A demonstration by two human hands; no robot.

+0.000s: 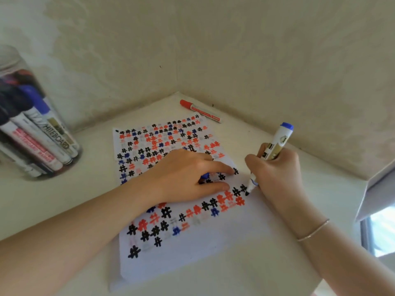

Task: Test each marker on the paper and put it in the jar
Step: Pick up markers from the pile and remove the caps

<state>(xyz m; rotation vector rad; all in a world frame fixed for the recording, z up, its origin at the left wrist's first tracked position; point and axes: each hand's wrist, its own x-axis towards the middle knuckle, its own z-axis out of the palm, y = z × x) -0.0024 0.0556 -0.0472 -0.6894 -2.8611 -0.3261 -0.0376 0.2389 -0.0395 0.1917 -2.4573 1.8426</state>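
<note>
Nearest, two bare forearms reach in from the bottom corners over a sheet of paper (192,259) lying on a pale surface (64,199). A thin bracelet (313,230) circles the right wrist. The right hand (277,171) curls its fingers round a whiteboard marker (270,154), holding it tilted with the blue end up and away and the dark tip touching the paper just beside a row of black hash marks. The left hand (188,176) lies palm down on the sheet, fingers stretched loosely toward the right hand, pressing the paper flat; a small blue cap (205,175) shows under the fingers, though whether the hand grips it cannot be told.

The paper is covered with small hash marks in black, red and blue, thick from its far edge to about the middle; the near part is bare white. The sheet's near left corner lies close to the surface's front edge, and bare surface stretches to the left of it.

Farther left stands a clear jar (32,124), blurred at the frame's edge, holding several markers, with black, blue and red caps among them; one barrel reads WHITEBOARD. The jar stands well apart from the paper.

Beyond the paper's far edge, a red marker (199,111) lies capped on the surface, near the corner where two cream walls (235,50) meet. The walls close the surface in at the back and the right. At the right edge a grey panel and part of a window (380,229) show.
</note>
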